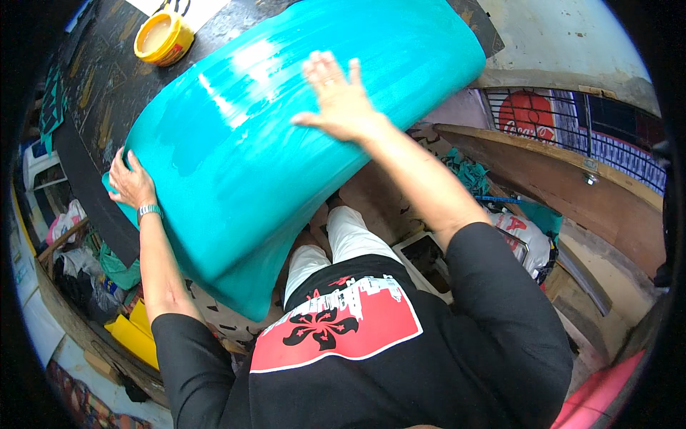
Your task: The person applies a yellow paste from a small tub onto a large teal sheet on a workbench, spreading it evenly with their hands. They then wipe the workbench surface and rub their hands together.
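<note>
Spread flat, the right hand [339, 100] presses the glossy teal sheet [286, 143] draped over the dark worktable [93, 93]; the left hand [131, 182] curls its fingers on the sheet's left edge. It looks soft, pliable and slick; edges grip best.

A large turquoise sheet [286, 136] lies draped over the dark table [93, 100], its near edge hanging off toward the person. The right hand [339, 96] rests flat on the sheet's upper surface, fingers [321, 68] spread. The left hand [130, 180], a watch at its wrist, grips the sheet's left edge. A yellow tub [163, 37], open, stands on the table just beyond the sheet.
</note>
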`<control>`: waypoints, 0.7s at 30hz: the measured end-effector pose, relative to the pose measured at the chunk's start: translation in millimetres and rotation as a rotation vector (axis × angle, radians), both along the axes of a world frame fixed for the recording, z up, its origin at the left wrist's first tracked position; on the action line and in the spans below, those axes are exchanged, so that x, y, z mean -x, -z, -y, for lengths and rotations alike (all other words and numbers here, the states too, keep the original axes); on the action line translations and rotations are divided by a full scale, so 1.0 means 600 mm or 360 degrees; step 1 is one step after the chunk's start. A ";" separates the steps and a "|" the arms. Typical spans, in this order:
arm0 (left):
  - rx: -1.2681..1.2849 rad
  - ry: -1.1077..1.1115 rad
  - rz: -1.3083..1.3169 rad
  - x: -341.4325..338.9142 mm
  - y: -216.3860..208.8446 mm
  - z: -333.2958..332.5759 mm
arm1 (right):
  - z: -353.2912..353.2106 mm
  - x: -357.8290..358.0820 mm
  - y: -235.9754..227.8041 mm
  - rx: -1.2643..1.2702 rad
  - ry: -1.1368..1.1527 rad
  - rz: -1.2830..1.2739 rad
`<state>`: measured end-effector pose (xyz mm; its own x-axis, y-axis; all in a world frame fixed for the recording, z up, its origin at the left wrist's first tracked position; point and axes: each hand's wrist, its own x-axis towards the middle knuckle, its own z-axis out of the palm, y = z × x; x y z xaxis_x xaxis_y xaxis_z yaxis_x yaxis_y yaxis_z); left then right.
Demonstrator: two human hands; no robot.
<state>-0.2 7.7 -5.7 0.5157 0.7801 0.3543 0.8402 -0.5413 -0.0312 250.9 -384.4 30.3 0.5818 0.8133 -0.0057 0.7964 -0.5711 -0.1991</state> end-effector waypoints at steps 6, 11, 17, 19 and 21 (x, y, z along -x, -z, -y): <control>0.0013 0.0016 0.0055 -0.002 0.004 0.002 | -0.213 0.332 0.001 -0.0255 -0.0608 -0.0389; 0.0029 0.0045 0.0083 -0.004 0.003 -0.003 | -0.222 0.410 -0.001 -0.0375 -0.0754 -0.0639; 0.0028 0.0048 0.0095 -0.004 0.013 -0.003 | -0.004 0.143 -0.037 0.0205 0.0305 0.0059; -0.0017 0.0046 0.0064 -0.005 0.013 -0.001 | 0.001 0.133 -0.036 0.0098 0.0520 0.0041; 0.0047 0.0055 0.0095 -0.005 0.010 0.002 | -0.028 0.178 -0.034 0.0240 0.0537 0.0133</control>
<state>2.7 6.7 -11.5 0.5213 0.7727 0.3622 0.8208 -0.5701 0.0350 144.1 -367.6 50.9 0.8203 0.5696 -0.0518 0.5685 -0.8219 -0.0352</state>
